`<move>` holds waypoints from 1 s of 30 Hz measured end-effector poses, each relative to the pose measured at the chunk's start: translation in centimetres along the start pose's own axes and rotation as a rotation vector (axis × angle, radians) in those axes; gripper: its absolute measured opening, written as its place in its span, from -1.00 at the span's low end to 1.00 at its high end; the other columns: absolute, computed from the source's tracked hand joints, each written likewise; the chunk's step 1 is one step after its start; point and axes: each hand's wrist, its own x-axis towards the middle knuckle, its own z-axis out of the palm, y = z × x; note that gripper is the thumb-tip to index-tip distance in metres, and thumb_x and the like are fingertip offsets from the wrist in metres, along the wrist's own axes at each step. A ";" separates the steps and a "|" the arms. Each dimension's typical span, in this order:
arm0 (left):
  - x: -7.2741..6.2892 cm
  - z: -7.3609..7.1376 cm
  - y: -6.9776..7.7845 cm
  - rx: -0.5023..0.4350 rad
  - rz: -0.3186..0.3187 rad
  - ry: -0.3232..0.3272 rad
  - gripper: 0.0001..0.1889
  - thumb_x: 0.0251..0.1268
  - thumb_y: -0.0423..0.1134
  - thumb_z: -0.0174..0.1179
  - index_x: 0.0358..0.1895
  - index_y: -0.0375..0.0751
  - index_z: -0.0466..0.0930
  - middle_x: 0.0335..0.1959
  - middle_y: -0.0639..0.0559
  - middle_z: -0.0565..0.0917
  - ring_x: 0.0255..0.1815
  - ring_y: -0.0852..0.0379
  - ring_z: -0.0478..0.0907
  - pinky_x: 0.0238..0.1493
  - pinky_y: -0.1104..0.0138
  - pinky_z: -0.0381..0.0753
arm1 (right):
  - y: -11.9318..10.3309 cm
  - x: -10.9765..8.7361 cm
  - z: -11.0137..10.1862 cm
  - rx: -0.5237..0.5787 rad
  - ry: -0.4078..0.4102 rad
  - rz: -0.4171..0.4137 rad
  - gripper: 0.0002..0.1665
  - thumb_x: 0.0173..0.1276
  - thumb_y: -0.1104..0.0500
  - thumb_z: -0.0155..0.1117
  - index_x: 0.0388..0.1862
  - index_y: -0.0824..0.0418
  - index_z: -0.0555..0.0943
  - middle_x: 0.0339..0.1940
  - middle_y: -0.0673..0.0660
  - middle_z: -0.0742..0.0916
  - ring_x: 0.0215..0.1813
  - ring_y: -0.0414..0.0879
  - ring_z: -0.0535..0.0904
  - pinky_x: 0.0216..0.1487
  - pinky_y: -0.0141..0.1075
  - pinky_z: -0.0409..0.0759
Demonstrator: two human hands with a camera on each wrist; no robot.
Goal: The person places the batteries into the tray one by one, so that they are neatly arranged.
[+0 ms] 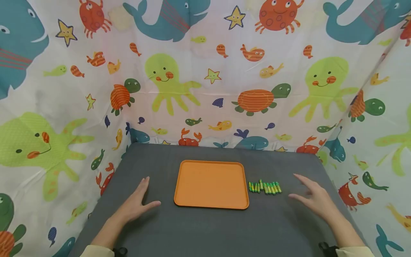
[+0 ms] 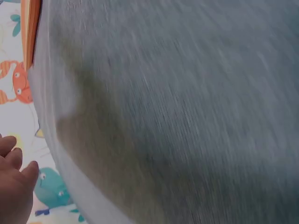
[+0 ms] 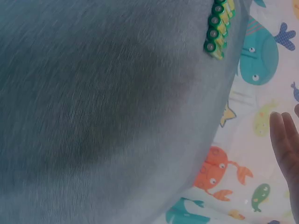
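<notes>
I see the left hand (image 1: 135, 204), lower left, and the right hand (image 1: 316, 200), lower right, hover empty, fingers apart from thumbs, flanking batteries (image 1: 266, 188) on the counter (image 1: 205, 232) right of centre, rowed perhaps against rolling, beside the central tray (image 1: 212, 184).

You have one orange rectangular tray (image 1: 212, 184), about ten green-and-yellow cylindrical batteries (image 1: 269, 188), two bare hands (image 1: 136, 204) (image 1: 316, 200), one grey tabletop (image 1: 212, 232).

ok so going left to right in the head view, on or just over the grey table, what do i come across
Left hand, orange tray, row of green-and-yellow batteries, right hand.
</notes>
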 end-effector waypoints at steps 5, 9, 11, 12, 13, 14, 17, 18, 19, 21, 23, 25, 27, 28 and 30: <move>0.9 1.2 0.7 -0.060 -0.018 -0.034 0.24 0.16 0.38 0.30 0.67 -0.11 -0.29 0.67 -0.23 -0.12 0.65 -0.29 -0.08 0.49 -0.32 0.07 | 0.6 0.8 1.3 0.042 -0.029 0.049 -0.01 0.11 -0.14 0.60 0.47 0.15 0.43 0.33 0.38 0.57 0.16 0.35 0.57 -0.10 0.21 0.69; 1.6 2.1 1.3 -0.094 -0.018 -0.038 0.23 0.15 0.37 0.32 0.67 -0.12 -0.23 0.67 -0.21 -0.06 0.64 -0.29 0.00 0.50 -0.28 0.10 | 1.1 1.2 2.1 0.065 -0.041 0.068 -0.01 0.10 -0.10 0.61 0.48 0.15 0.43 0.32 0.37 0.57 0.14 0.35 0.60 -0.10 0.19 0.69; 1.9 2.4 1.5 -0.109 -0.014 -0.044 0.23 0.14 0.37 0.33 0.67 -0.10 -0.22 0.67 -0.20 -0.04 0.63 -0.28 0.01 0.50 -0.28 0.11 | 1.3 1.3 2.5 0.074 -0.045 0.073 -0.03 0.11 -0.06 0.62 0.47 0.15 0.43 0.31 0.38 0.57 0.09 0.36 0.64 -0.12 0.17 0.70; 2.1 2.6 1.7 -0.113 -0.013 -0.049 0.23 0.13 0.38 0.33 0.67 -0.08 -0.21 0.67 -0.19 -0.04 0.63 -0.28 0.01 0.50 -0.28 0.11 | 1.4 1.4 2.6 0.075 -0.048 0.077 -0.03 0.12 -0.04 0.61 0.48 0.15 0.43 0.30 0.39 0.58 0.06 0.36 0.65 -0.13 0.16 0.71; 2.3 2.7 1.9 -0.123 -0.016 -0.054 0.23 0.11 0.37 0.34 0.68 -0.06 -0.21 0.67 -0.17 -0.03 0.63 -0.27 0.02 0.50 -0.28 0.10 | 1.5 1.4 2.8 0.077 -0.052 0.081 -0.04 0.13 -0.03 0.61 0.48 0.15 0.43 0.28 0.40 0.58 0.02 0.36 0.67 -0.15 0.15 0.71; 2.5 2.9 2.1 -0.129 -0.019 -0.060 0.24 0.09 0.38 0.35 0.68 -0.04 -0.21 0.67 -0.16 -0.03 0.64 -0.27 0.01 0.50 -0.28 0.10 | 1.6 1.5 2.9 0.081 -0.053 0.084 -0.04 0.13 -0.03 0.61 0.47 0.15 0.43 0.25 0.42 0.58 -0.02 0.36 0.69 -0.16 0.14 0.71; 2.9 3.2 2.6 -0.134 -0.028 -0.077 0.26 0.04 0.40 0.38 0.68 0.00 -0.20 0.67 -0.12 -0.03 0.64 -0.25 0.01 0.50 -0.27 0.11 | 1.8 1.6 3.2 0.090 -0.060 0.088 -0.05 0.13 -0.02 0.61 0.47 0.16 0.43 0.21 0.44 0.59 -0.06 0.32 0.69 -0.19 0.11 0.70; 3.1 3.3 2.7 -0.134 -0.025 -0.081 0.27 0.02 0.40 0.39 0.68 -0.01 -0.19 0.67 -0.13 -0.03 0.64 -0.26 0.01 0.50 -0.28 0.11 | 1.9 1.7 3.3 0.090 -0.059 0.087 -0.05 0.13 -0.02 0.61 0.47 0.17 0.43 0.21 0.44 0.59 -0.05 0.30 0.68 -0.20 0.10 0.70; 3.1 3.5 2.9 -0.136 -0.019 -0.083 0.28 0.01 0.39 0.40 0.68 -0.02 -0.18 0.67 -0.14 -0.02 0.63 -0.28 0.01 0.50 -0.28 0.12 | 2.0 1.8 3.5 0.087 -0.060 0.085 -0.05 0.13 -0.02 0.61 0.46 0.18 0.43 0.21 0.43 0.59 -0.04 0.28 0.66 -0.21 0.07 0.69; 3.3 3.9 3.0 -0.132 -0.002 -0.090 0.29 -0.01 0.39 0.41 0.67 -0.04 -0.18 0.67 -0.13 -0.03 0.62 -0.33 0.00 0.49 -0.29 0.11 | 2.2 1.9 3.8 0.080 -0.062 0.080 -0.05 0.12 0.00 0.62 0.46 0.20 0.43 0.24 0.42 0.59 0.00 0.27 0.63 -0.24 0.01 0.67; 3.4 4.2 3.2 -0.142 0.013 -0.098 0.30 -0.02 0.39 0.42 0.67 -0.04 -0.18 0.67 -0.13 -0.04 0.61 -0.39 -0.03 0.49 -0.31 0.09 | 2.5 2.1 4.1 0.077 -0.060 0.071 -0.05 0.12 0.03 0.62 0.46 0.21 0.43 0.29 0.40 0.58 0.06 0.28 0.60 -0.24 -0.02 0.65; 3.4 4.6 3.3 -0.146 0.028 -0.102 0.31 -0.04 0.40 0.43 0.67 -0.04 -0.17 0.67 -0.13 -0.05 0.61 -0.43 -0.07 0.49 -0.33 0.06 | 2.7 2.3 4.5 0.084 -0.071 0.071 -0.03 0.12 0.05 0.62 0.47 0.22 0.41 0.33 0.38 0.56 0.10 0.28 0.57 -0.22 -0.02 0.63; 3.5 4.8 3.4 -0.154 0.036 -0.102 0.32 -0.06 0.39 0.45 0.67 -0.02 -0.16 0.68 -0.13 -0.05 0.61 -0.44 -0.08 0.48 -0.34 0.05 | 2.9 2.5 4.9 0.105 -0.092 0.083 0.00 0.11 0.04 0.63 0.50 0.21 0.38 0.33 0.37 0.56 0.09 0.25 0.58 -0.18 0.01 0.63; 3.5 5.0 3.5 -0.155 0.043 -0.101 0.32 -0.07 0.39 0.46 0.67 -0.03 -0.15 0.67 -0.15 -0.05 0.61 -0.45 -0.09 0.48 -0.35 0.05 | 2.9 2.6 5.0 0.116 -0.105 0.092 0.03 0.10 0.03 0.63 0.51 0.20 0.37 0.29 0.37 0.59 0.07 0.23 0.60 -0.16 0.02 0.63; 3.5 5.2 3.6 -0.149 0.055 -0.097 0.33 -0.09 0.38 0.47 0.67 -0.05 -0.15 0.67 -0.17 -0.05 0.61 -0.43 -0.08 0.48 -0.35 0.05 | 3.1 2.7 5.3 0.137 -0.140 0.120 0.07 0.10 0.00 0.63 0.54 0.19 0.33 0.12 0.33 0.68 -0.01 0.16 0.63 -0.14 0.03 0.63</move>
